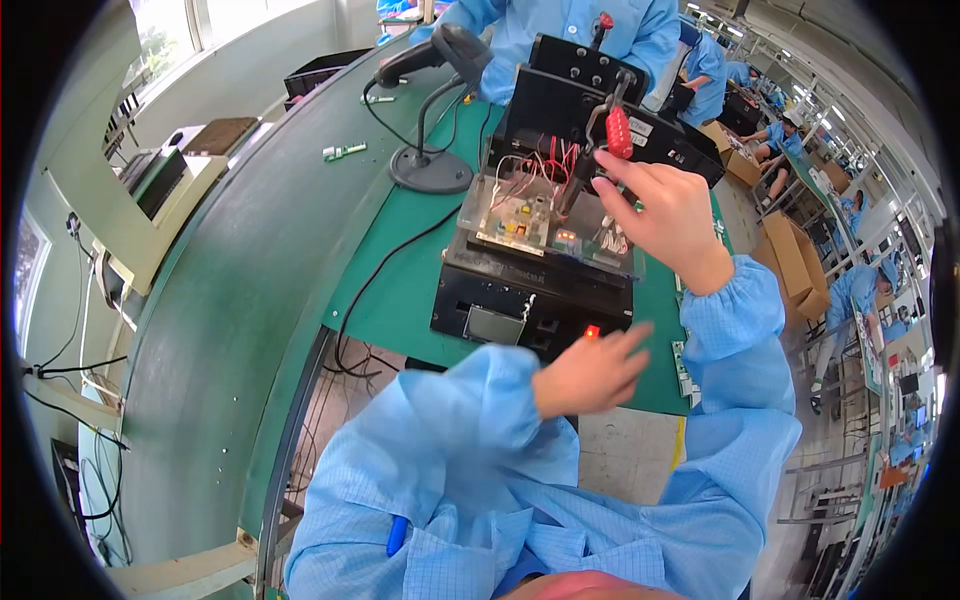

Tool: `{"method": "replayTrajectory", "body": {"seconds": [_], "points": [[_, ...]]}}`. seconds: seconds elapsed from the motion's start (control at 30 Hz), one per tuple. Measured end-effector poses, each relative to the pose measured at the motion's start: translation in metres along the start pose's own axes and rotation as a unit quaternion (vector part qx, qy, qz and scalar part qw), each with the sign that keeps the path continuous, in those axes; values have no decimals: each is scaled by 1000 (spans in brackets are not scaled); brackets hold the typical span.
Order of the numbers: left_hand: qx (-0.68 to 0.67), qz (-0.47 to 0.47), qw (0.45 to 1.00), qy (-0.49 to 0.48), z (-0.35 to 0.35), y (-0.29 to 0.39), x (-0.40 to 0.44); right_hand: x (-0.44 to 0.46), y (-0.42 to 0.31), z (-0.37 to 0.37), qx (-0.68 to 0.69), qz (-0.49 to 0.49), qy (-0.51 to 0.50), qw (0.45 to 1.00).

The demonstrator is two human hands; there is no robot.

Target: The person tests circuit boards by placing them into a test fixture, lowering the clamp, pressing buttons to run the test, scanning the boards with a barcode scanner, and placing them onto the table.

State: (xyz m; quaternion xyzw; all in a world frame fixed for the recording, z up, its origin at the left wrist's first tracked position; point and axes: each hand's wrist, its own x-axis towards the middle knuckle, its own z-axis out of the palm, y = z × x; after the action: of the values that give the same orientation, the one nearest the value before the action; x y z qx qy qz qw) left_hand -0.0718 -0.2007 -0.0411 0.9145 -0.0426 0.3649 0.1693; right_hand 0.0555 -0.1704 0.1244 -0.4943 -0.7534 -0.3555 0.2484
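Observation:
A black test fixture (470, 290) stands on the green bench, with a small display (494, 325) and a red-lit button (592, 332) on its front. On top are a clear plate, thin wires (520, 170) and a circuit board (518, 218). My right hand (660, 205) is raised beside the red-handled toggle clamp (619, 133). Its thumb and index finger are apart, the index fingertip close to the handle; whether it touches cannot be told. Blurred by motion, my left hand (595, 372) hangs in front of the fixture near the lit button, fingers stretched out, holding nothing visible.
Left of the fixture, a barcode scanner (408, 62) rests in its stand (430, 170). Small boards (345, 152) lie on the green conveyor belt (230, 270); another board strip (684, 370) lies at the right. A co-worker in blue (560, 30) is across the bench. A cable (385, 250) crosses the surface.

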Motion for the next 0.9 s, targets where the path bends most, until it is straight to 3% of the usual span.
{"method": "replayTrajectory", "body": {"seconds": [0.17, 0.23, 0.3, 0.33, 0.43, 0.47, 0.53, 0.6, 0.67, 0.73, 0.77, 0.8, 0.83, 0.87, 0.9], "points": [[-51, 5, 999, -2, -10, -9, -28, 15, 21, 0, 5, -59, -3, 998], [-47, -36, 998, 26, -27, -19, -24, 34, 27, -4, 126, 54, 122, 983], [3, -59, 996, 65, -34, -34, -18, 53, 32, -16, 148, 142, 29, 978], [18, -64, 993, 93, -35, -44, -14, 58, 48, -6, 176, 132, 42, 975], [142, -79, 973, 165, -32, -75, 2, 89, 81, 1, 440, 242, 57, 863], [160, -101, 971, 147, -30, -84, 5, 91, 106, 21, 441, 198, 84, 871], [218, -100, 959, 153, -25, -99, 12, 91, 135, 64, 387, 203, 64, 897], [234, -98, 956, 151, -18, -104, 18, 89, 123, 58, 333, 205, 46, 919], [245, -147, 953, 101, -17, -107, 22, 84, 47, -3, 298, 363, 65, 881], [252, -158, 948, 114, -16, -106, 26, 72, -1, -55, 330, 305, 48, 892], [253, -171, 944, 125, -15, -106, 27, 55, 3, -42, 255, 153, 123, 947], [254, -183, 941, 125, -16, -105, 28, 46, -26, -62, 229, 82, 95, 965], [242, -193, 939, 148, -15, -106, 28, 35, -53, -74, 271, -13, 93, 958], [237, -195, 936, 170, -5, -115, 30, 26, -72, -84, 226, -124, 100, 961], [231, -196, 934, 191, 2, -123, 27, 13, -94, -100, 159, -176, 55, 970]]}}
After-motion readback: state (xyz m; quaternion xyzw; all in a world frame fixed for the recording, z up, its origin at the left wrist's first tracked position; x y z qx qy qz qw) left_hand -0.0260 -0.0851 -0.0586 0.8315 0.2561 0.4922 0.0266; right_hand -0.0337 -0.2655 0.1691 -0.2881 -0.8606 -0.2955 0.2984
